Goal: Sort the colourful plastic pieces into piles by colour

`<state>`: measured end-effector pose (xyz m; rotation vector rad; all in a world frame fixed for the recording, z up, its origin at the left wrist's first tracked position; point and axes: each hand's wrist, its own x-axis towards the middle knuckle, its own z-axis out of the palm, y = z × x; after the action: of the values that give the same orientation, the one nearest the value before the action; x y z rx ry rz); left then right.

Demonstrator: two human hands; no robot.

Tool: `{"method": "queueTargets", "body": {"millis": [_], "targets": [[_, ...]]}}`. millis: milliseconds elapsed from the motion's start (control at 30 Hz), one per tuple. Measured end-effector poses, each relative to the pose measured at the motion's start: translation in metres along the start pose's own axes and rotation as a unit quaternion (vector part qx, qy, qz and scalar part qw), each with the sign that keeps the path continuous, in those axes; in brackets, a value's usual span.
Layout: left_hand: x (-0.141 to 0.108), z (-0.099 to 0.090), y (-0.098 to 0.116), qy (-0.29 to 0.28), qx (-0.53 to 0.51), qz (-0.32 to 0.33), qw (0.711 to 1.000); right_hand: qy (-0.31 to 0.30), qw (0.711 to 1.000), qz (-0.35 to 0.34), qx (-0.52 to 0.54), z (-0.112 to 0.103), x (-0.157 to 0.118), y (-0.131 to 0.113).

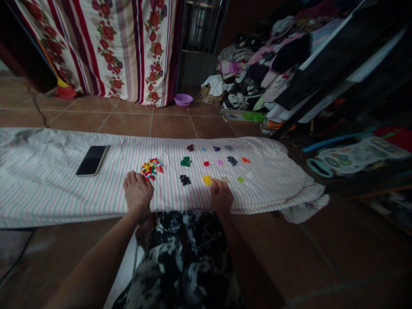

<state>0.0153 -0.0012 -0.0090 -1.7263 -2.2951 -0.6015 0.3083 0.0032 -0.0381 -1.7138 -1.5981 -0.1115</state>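
My left hand lies palm down on the striped cloth, fingers stretched out at the lower left edge of a mixed heap of small coloured beads. Beside the yellow bead pile, my right hand is closed with thumb and forefinger together; whatever is between them is too small to make out. Single-colour piles lie around it: black beads, green beads, red beads, pink beads, grey beads, orange beads and lime beads.
A phone rests on the striped cloth at the left. Beyond the cloth are a floral curtain, a purple basin and a red dustpan. Clothes are heaped at the back right.
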Motion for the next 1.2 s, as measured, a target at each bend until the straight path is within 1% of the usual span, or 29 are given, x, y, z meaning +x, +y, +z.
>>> {"method": "queueTargets", "body": {"millis": [233, 400, 667, 867, 933, 1000, 1100, 1200], "targets": [[0.000, -0.002, 0.000, -0.013, 0.005, -0.002, 1.000, 0.005, 1.000, -0.005, 0.015, 0.000, -0.002, 0.003], [0.000, -0.005, 0.001, -0.032, 0.016, -0.001, 0.999, 0.012, 1.000, 0.006, 0.020, -0.002, -0.001, 0.003], [-0.001, -0.006, 0.000, -0.035, 0.009, -0.002, 0.999, 0.037, 0.998, 0.032, 0.049, -0.004, 0.001, 0.006], [-0.009, -0.006, -0.002, -0.045, 0.006, -0.002, 0.999, 0.012, 0.992, 0.072, 0.104, -0.009, 0.001, 0.008], [-0.013, -0.006, -0.002, -0.051, 0.007, -0.006, 0.999, 0.006, 0.989, 0.071, 0.130, -0.012, 0.002, 0.003], [-0.016, -0.007, -0.002, -0.068, 0.010, -0.013, 0.998, 0.006, 0.986, 0.059, 0.158, -0.014, 0.004, -0.008], [-0.019, -0.010, -0.003, -0.112, 0.016, -0.019, 0.993, 0.000, 0.979, 0.034, 0.200, -0.014, 0.008, -0.033], [-0.022, -0.015, -0.005, -0.150, 0.029, -0.009, 0.988, -0.041, 0.974, -0.004, 0.225, -0.011, 0.013, -0.061]]}}
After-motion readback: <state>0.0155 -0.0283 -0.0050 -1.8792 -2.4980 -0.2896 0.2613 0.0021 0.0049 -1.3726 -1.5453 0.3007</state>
